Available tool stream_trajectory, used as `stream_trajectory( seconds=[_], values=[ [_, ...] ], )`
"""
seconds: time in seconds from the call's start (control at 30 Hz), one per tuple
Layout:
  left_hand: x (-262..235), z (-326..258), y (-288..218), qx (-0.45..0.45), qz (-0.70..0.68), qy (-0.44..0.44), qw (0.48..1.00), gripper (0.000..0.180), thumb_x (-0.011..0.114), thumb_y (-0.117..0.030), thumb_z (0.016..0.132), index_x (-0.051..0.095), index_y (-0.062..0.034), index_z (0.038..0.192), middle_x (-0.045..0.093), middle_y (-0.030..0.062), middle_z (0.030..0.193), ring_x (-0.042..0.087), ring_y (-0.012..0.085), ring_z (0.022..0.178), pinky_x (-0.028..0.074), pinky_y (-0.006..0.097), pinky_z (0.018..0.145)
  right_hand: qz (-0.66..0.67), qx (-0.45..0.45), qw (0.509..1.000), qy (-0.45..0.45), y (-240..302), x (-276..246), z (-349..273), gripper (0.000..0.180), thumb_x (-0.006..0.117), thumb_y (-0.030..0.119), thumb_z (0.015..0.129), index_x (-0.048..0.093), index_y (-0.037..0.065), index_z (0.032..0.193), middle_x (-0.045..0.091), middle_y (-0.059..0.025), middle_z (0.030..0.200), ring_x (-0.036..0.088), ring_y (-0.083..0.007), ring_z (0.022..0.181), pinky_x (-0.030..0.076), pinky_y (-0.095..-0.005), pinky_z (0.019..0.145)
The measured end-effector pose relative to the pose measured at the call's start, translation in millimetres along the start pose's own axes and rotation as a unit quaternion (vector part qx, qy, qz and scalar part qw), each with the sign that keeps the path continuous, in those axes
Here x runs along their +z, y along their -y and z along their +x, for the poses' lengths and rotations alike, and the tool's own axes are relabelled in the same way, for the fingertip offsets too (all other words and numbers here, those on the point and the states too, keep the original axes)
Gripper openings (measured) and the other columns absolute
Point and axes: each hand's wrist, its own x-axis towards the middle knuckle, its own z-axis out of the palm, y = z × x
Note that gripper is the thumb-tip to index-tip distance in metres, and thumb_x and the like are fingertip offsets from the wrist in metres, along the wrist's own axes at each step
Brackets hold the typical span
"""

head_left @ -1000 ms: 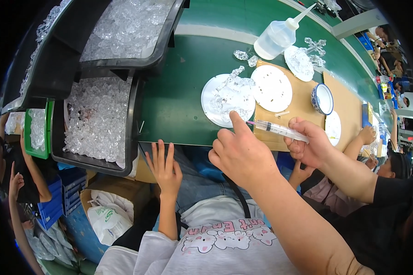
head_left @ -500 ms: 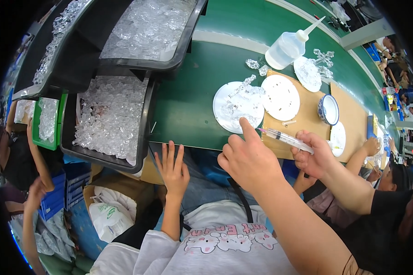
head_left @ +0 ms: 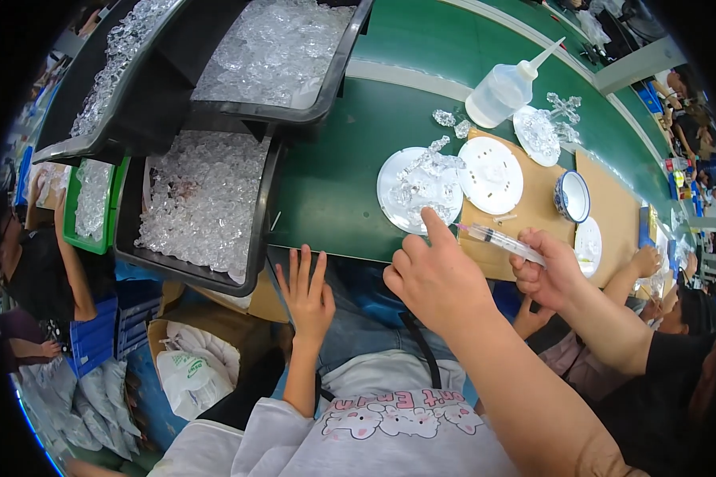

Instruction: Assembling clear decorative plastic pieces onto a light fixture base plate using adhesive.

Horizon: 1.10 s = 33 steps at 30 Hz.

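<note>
My left hand (head_left: 306, 298) hangs just off the front edge of the green table, fingers spread and holding nothing. A co-worker's bare forearm crosses in front of me and hides most of my right arm. A hand (head_left: 533, 319) partly shows behind it, perhaps mine; its grip is unclear. The co-worker's pointing hand (head_left: 441, 274) stretches an index finger to the near rim of a white round plate (head_left: 391, 205) with clear crystal pieces (head_left: 426, 179). In the co-worker's other hand (head_left: 550, 270) is a clear syringe (head_left: 505, 241), its pink tip beside the pointing hand.
Black bins (head_left: 264, 215) of clear beads stand at the left, beside a green tray (head_left: 73, 226). Farther right are a squeeze bottle (head_left: 497, 95), a perforated white disc (head_left: 493, 179), cardboard (head_left: 537, 211) and a blue-rimmed bowl (head_left: 573, 196). Other people work on both sides.
The whole view has shifted slightly, so table things sit a little farther right. My left hand keeps its spread pose. At the far left, another person's raised hand has come down.
</note>
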Motion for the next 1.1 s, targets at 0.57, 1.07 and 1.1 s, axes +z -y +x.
stream_trajectory(
  seconds=[0.57, 1.07, 1.1],
  values=[
    [-0.7, 0.2, -0.7, 0.0, -0.002, 0.003, 1.0, 0.054, 0.05, 0.005, 0.08, 0.05, -0.0079, 0.133, 0.039, 0.0136, 0.145, 0.032, 0.0336, 0.137, 0.019, 0.055, 0.11, -0.016, 0.001, 0.999, 0.029, 0.3, -2.6, -0.5, 0.014, 0.057, 0.022, 0.085, 0.067, 0.021, 0.095, 0.059, 0.005, 0.084, 0.056, -0.0139, 0.094, 0.025, -0.05, 0.11],
    [1.5, -0.3, 2.2, -0.001, 0.0, -0.001, 1.0, 0.06, 0.052, 0.003, 0.075, 0.051, -0.0104, 0.133, 0.04, 0.013, 0.145, 0.034, 0.0337, 0.136, 0.018, 0.056, 0.111, -0.076, -0.002, 0.997, 0.018, -2.5, -1.8, 0.3, 0.009, 0.059, 0.018, 0.081, 0.066, 0.017, 0.088, 0.057, 0.0034, 0.08, 0.055, -0.0153, 0.096, 0.023, -0.047, 0.112],
    [0.9, 0.6, 1.0, -0.002, -0.004, 0.001, 1.0, 0.055, 0.051, 0.004, 0.078, 0.051, -0.0086, 0.132, 0.04, 0.0132, 0.145, 0.033, 0.0332, 0.136, 0.017, 0.056, 0.111, -0.093, -0.006, 0.996, 0.008, -2.1, 0.1, 1.1, 0.009, 0.06, 0.017, 0.08, 0.066, 0.016, 0.087, 0.057, 0.0037, 0.081, 0.055, -0.016, 0.098, 0.023, -0.0456, 0.113]
  ],
)
